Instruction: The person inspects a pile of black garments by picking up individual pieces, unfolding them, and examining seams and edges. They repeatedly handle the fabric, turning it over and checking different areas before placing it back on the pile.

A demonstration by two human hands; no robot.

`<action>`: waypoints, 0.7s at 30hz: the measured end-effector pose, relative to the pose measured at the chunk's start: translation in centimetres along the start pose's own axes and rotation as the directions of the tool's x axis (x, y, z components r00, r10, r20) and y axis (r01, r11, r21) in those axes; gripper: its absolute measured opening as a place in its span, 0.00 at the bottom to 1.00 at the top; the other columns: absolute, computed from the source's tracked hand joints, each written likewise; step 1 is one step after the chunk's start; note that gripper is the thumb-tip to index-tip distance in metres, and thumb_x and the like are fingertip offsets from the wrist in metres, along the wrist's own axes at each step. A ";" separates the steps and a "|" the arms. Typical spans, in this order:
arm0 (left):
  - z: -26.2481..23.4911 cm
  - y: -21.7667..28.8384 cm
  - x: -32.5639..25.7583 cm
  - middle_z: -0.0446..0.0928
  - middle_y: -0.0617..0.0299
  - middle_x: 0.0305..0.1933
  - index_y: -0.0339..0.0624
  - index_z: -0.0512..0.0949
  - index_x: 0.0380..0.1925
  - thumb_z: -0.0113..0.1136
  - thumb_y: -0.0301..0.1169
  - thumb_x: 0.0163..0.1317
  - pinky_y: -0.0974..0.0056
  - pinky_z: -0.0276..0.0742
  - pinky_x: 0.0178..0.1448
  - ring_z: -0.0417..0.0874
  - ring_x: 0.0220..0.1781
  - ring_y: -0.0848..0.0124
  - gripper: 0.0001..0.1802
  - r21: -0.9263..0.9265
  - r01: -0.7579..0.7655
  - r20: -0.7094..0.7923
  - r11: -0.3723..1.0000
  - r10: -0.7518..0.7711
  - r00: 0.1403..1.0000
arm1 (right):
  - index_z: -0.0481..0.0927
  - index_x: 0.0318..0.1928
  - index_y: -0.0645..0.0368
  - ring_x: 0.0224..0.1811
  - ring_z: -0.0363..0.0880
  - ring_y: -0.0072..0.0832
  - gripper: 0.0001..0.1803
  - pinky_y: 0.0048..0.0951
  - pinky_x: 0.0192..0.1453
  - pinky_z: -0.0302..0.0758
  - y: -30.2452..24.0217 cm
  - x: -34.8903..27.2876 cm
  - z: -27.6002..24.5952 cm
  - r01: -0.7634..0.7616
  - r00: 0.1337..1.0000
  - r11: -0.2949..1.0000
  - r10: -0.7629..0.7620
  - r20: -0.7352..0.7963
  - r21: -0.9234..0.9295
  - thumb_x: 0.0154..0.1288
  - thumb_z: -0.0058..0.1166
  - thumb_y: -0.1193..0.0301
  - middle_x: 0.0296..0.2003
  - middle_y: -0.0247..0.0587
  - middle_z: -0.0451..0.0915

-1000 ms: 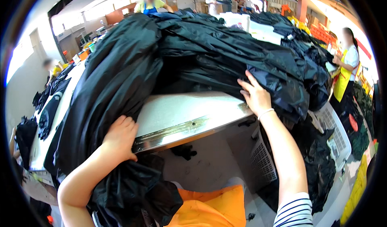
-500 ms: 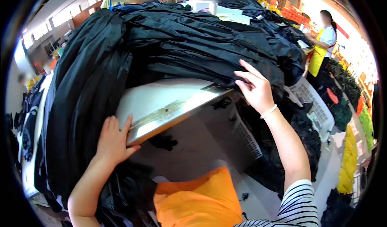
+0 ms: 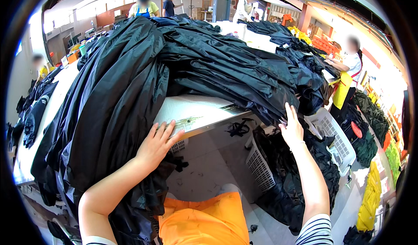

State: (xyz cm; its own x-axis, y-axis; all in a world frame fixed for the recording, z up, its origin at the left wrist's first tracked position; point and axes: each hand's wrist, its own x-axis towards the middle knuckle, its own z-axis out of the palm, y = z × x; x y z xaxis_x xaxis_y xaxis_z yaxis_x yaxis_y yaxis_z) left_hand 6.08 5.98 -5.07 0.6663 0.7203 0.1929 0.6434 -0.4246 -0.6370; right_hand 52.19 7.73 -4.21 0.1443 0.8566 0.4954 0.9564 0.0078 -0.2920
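Observation:
A large heap of black, shiny cloth (image 3: 226, 66) lies over the white table (image 3: 187, 110) and hangs down its front on the left. My left hand (image 3: 156, 145) rests at the table's front edge with its fingers spread, beside the hanging cloth; it holds nothing. My right hand (image 3: 291, 127) is at the right end of the heap, fingers stretched up and touching or nearly touching the cloth's lower edge. No fold is visibly gripped in it. A bare patch of tabletop shows between the two hands.
Below the right side stands a white plastic basket (image 3: 261, 166) with black cloth; another white basket (image 3: 333, 134) is farther right. A co-worker in a yellow apron (image 3: 343, 90) stands at the right, others behind the table. Yellow cloth (image 3: 369, 197) lies on the floor.
My view has risen and shows more of the room. My left hand has shifted right along the table edge; my right hand is lower, beside the cloth's right end.

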 end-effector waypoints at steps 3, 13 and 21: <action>-0.5 0.3 0.0 0.54 0.55 0.75 0.54 0.50 0.74 0.54 0.35 0.65 0.52 0.48 0.77 0.58 0.74 0.57 0.39 0.094 -0.103 -0.065 0.990 0.110 0.992 | 0.48 0.74 0.44 0.56 0.77 0.53 0.49 0.41 0.55 0.78 1.7 0.0 -0.1 -0.057 0.998 0.992 0.057 -0.002 -0.110 0.56 0.61 0.77 0.71 0.51 0.57; 4.8 2.8 -0.9 0.82 0.59 0.32 0.42 0.81 0.34 0.55 0.30 0.54 0.59 0.77 0.44 0.83 0.40 0.63 0.09 -0.198 -0.327 0.167 0.924 0.360 0.918 | 0.80 0.45 0.55 0.31 0.83 0.36 0.14 0.34 0.35 0.80 -2.4 -2.1 0.4 0.490 0.864 0.869 -0.494 -0.092 -0.065 0.57 0.60 0.75 0.46 0.38 0.77; 7.6 3.3 -0.3 0.82 0.57 0.31 0.40 0.82 0.31 0.57 0.31 0.53 0.60 0.77 0.44 0.83 0.38 0.62 0.09 -0.076 -0.317 0.089 0.945 0.323 0.942 | 0.72 0.59 0.60 0.51 0.79 0.50 0.31 0.41 0.52 0.79 0.1 0.1 1.9 0.092 0.991 0.982 -0.106 -0.077 -0.165 0.56 0.65 0.65 0.60 0.52 0.70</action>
State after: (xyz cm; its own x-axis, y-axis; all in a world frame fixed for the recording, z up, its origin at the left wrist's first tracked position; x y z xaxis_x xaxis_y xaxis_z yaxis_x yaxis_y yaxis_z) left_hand 5.16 8.57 -12.89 0.8021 0.5902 -0.0907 0.4255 -0.6715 -0.6067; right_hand 51.80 8.79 -5.70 0.0609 0.8087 0.5850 0.9944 0.0018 -0.1060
